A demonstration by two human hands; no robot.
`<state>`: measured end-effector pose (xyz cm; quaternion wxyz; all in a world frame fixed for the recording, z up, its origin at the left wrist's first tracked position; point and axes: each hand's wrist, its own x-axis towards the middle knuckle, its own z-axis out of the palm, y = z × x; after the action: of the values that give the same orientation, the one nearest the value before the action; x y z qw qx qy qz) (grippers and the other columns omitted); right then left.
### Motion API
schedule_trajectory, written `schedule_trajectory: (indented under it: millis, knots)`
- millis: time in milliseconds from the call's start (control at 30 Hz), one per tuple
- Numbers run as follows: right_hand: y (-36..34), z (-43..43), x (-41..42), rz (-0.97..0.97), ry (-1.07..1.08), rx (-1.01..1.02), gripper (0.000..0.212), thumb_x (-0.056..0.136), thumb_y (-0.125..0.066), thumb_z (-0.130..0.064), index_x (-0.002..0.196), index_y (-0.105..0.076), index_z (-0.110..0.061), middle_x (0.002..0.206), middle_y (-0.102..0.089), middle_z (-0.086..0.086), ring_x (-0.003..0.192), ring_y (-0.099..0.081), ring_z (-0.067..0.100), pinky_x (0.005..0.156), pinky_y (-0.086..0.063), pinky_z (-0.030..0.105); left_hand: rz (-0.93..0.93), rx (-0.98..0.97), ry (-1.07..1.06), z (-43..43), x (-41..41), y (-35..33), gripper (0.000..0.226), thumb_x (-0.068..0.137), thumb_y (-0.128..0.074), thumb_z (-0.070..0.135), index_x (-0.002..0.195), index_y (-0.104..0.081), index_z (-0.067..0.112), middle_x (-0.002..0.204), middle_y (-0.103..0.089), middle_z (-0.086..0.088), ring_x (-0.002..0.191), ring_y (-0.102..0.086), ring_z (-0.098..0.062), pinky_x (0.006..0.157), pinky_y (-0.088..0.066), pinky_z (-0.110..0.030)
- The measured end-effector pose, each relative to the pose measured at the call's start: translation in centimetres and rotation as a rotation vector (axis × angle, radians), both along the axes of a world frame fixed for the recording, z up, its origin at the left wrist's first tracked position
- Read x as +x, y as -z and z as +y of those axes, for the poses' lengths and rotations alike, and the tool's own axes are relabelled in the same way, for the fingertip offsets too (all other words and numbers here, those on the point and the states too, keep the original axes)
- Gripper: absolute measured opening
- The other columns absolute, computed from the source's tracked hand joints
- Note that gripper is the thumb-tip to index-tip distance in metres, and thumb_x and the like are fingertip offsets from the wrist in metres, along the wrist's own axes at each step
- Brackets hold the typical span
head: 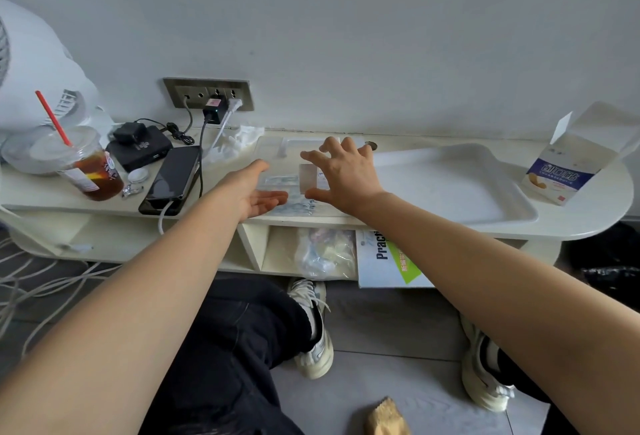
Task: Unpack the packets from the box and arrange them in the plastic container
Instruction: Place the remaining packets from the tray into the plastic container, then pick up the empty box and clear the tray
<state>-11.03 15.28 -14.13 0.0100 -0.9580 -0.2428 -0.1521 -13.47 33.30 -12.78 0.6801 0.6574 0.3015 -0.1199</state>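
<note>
A clear plastic container (277, 147) lies on the white shelf, in the middle. Inside it lie several small packets (280, 181) with pale blue print. My left hand (254, 192) is at the container's left side, palm turned inward, fingers straight. My right hand (341, 171) hovers over the container's right part with fingers spread and bent; a small pale packet (307, 178) stands on edge just under it, between thumb and fingers. Whether the fingers touch it I cannot tell. The opened white and blue box (568, 164) stands at the shelf's far right, its flap up.
A white tray (450, 185) lies between container and box. To the left are a black phone (171, 180) on a cable, an iced drink cup (88, 164) with a red straw, a black device (140, 149) and a wall socket (207, 93). Cables trail on the floor.
</note>
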Motion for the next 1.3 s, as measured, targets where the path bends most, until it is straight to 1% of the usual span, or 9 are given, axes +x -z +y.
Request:
schedule_trajectory:
  millis: [233,333,500,667,767,833,1000,1167,1300]
  knots:
    - [0.6,0.2,0.4,-0.057,0.003,-0.015,0.064,0.084,-0.057,-0.057,0.139,-0.039,-0.030,0.130,-0.046,0.004,0.112,-0.045,0.030,0.089,-0.036,0.043,-0.032,-0.013,-0.076,-0.7,0.4,-0.1,0.047,0.095,-0.051,0.035,0.134,-0.037,0.012,0.087,-0.069,-0.022,0.066,-0.069,-0.025,0.046,-0.053,-0.020]
    - [0.8,-0.1,0.6,-0.007,-0.002,0.077,0.067,0.085,-0.058,-0.054,0.140,-0.036,-0.022,0.136,-0.045,0.003,0.121,-0.043,0.027,0.102,-0.031,0.041,-0.067,0.044,-0.118,-1.6,0.3,0.3,0.043,0.097,-0.049,0.041,0.127,-0.041,0.010,0.086,-0.069,-0.020,0.067,-0.067,-0.027,0.056,-0.057,-0.029]
    - [0.8,-2.0,0.1,0.198,-0.129,0.336,0.065,0.085,-0.065,-0.041,0.137,-0.040,-0.010,0.156,-0.023,0.011,0.146,-0.015,0.025,0.119,-0.010,0.038,-0.123,0.878,0.077,-2.7,-0.7,0.7,0.055,0.099,-0.031,0.044,0.140,-0.025,0.007,0.116,-0.058,-0.021,0.100,-0.060,-0.039,0.076,-0.048,-0.042]
    - [0.2,-5.0,-0.4,0.194,-0.064,0.430,0.054,0.088,-0.063,-0.036,0.134,-0.046,-0.014,0.150,-0.033,0.011,0.135,-0.035,0.029,0.109,-0.031,0.041,-0.364,1.279,0.121,-5.1,-1.9,-0.9,0.049,0.091,-0.053,0.028,0.133,-0.036,0.009,0.129,-0.034,-0.018,0.111,-0.048,-0.035,0.069,-0.038,-0.037]
    - [-0.6,-8.4,-0.2,0.168,0.009,0.575,0.042,0.088,-0.063,-0.029,0.125,-0.053,-0.011,0.130,-0.050,0.010,0.105,-0.058,0.028,0.090,-0.046,0.040,-0.805,1.246,0.299,-8.8,-2.3,-2.1,0.032,0.089,-0.054,0.017,0.121,-0.053,0.013,0.119,-0.048,-0.010,0.092,-0.058,-0.026,0.066,-0.041,-0.032]
    - [-1.0,-11.4,-0.1,0.164,0.130,0.645,0.034,0.089,-0.061,-0.025,0.120,-0.054,-0.011,0.118,-0.056,0.007,0.089,-0.062,0.025,0.079,-0.047,0.034,-0.913,1.184,0.508,-12.5,-2.2,-2.3,0.020,0.088,-0.055,0.019,0.106,-0.063,0.018,0.107,-0.055,-0.004,0.086,-0.060,-0.024,0.069,-0.045,-0.032]
    - [-0.3,-20.6,-0.3,0.176,0.496,0.746,0.046,0.086,-0.051,-0.013,0.129,-0.038,-0.013,0.089,-0.067,0.011,0.083,-0.063,0.030,0.076,-0.052,0.039,-0.717,1.160,1.051,-21.3,-0.8,1.0,0.036,0.089,-0.060,0.036,0.124,-0.055,0.027,0.115,-0.053,-0.002,0.100,-0.058,-0.022,0.081,-0.047,-0.034]
    - [0.6,-29.8,1.0,0.262,0.801,0.827,0.081,0.084,-0.047,-0.016,0.149,0.000,-0.027,0.091,-0.066,0.014,0.076,-0.067,0.033,0.076,-0.055,0.043,-0.691,1.214,1.302,-26.0,1.6,4.2,0.040,0.095,-0.052,0.037,0.135,-0.045,0.032,0.121,-0.050,-0.003,0.111,-0.054,-0.022,0.089,-0.047,-0.039]
    - [1.8,-32.2,2.4,0.359,0.859,0.844,0.054,0.083,-0.049,-0.015,0.132,-0.029,-0.014,0.104,-0.064,0.018,0.086,-0.065,0.037,0.079,-0.054,0.048,-0.672,1.132,1.344,-27.4,2.5,4.4,0.032,0.089,-0.051,0.027,0.119,-0.058,0.034,0.107,-0.055,0.003,0.096,-0.056,-0.018,0.081,-0.047,-0.034]
